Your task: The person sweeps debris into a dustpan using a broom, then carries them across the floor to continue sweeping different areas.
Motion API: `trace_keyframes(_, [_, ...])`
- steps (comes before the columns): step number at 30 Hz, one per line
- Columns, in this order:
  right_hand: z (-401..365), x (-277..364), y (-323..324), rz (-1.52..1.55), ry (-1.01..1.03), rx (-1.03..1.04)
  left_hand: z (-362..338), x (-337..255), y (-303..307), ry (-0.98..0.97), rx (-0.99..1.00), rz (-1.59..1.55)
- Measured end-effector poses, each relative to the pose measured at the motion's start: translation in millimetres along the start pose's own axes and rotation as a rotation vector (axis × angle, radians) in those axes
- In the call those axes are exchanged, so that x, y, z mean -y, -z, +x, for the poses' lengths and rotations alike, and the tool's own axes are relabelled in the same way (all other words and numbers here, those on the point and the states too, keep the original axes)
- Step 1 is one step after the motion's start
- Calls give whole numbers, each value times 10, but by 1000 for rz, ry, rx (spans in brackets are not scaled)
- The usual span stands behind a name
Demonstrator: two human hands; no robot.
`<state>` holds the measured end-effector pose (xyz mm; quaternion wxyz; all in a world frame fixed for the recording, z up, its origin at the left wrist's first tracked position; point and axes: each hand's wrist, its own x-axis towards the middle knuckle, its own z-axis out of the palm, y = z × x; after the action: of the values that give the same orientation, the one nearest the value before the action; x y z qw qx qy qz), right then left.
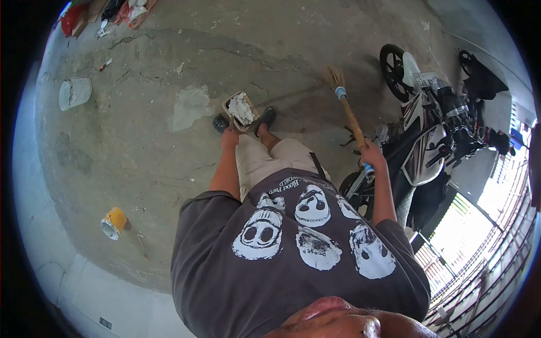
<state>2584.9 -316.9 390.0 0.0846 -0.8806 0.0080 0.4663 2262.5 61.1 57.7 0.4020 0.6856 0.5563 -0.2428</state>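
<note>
My left hand (230, 136) is closed at the near edge of a tan tray-like container (252, 101), with a finger or handle-like part reaching its rim. White, crumpled or broken material (241, 110) fills the container, which is in front of my legs, between my dark shoes. My right hand (371, 155) is wrapped round the wooden handle of a broom (352, 118). Its bristles point away from me, and blue-and-white wrapping shows near the bristles and at the handle's near end.
A motorcycle (422, 135) stands close on the right, beyond the broom. On the left are a white bucket (79, 93) and a yellow container (115, 221). Bags and other items (127, 12) lie at the top left. The concrete floor has cracks and a pale patch (194, 107).
</note>
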Motion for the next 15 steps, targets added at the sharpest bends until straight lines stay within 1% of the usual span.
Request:
trace_keyframes(1, [114, -26, -72, -91, 55, -94, 93, 110, -45, -5, 3, 3])
trace_keyframes(2, [240, -52, -156, -86, 49, -100, 301, 328, -204, 15, 55, -45])
trace_keyframes(3, [367, -63, -241, -139, 111, -175, 411, 418, -301, 37, 108, -94])
trace_keyframes(4, [454, -88, -335, -195, 173, -250, 337, 355, -214, 31, 111, -93])
trace_keyframes(5, [498, -109, -445, -194, 171, -254, 176, 261, -13, -191, 138, 181])
trace_keyframes(6, [531, -108, -572, -321, 210, -252, 76, 197, 111, -410, 161, 457])
trace_keyframes(7, [543, -51, -679, -449, 252, -248, 92, 172, 106, -411, 158, 455])
trace_keyframes(8, [422, 97, -729, -451, 255, -248, 121, 172, 68, -116, 151, 64])
trace_keyframes(9, [132, 342, -732, -428, 292, -138, 136, 205, 10, 181, 141, -326])
trace_keyframes(10, [-113, 539, -729, -404, 325, -29, 168, 265, -48, 183, 143, -329])
trace_keyframes(11, [-250, 656, -755, -407, 324, -29, 230, 360, -107, -10, 109, -93])
trace_keyframes(12, [-355, 756, -773, -379, 261, 140, 308, 445, -183, -205, 71, 142])
trace_keyframes(13, [-446, 819, -746, -348, 199, 307, 438, 545, -344, -206, 70, 137])
trace_keyframes(14, [-539, 868, -682, -352, 201, 305, 593, 641, -525, -178, 47, 56])
trace_keyframes(15, [-628, 923, -616, -274, 183, 376, 680, 684, -609, -149, 23, -25])
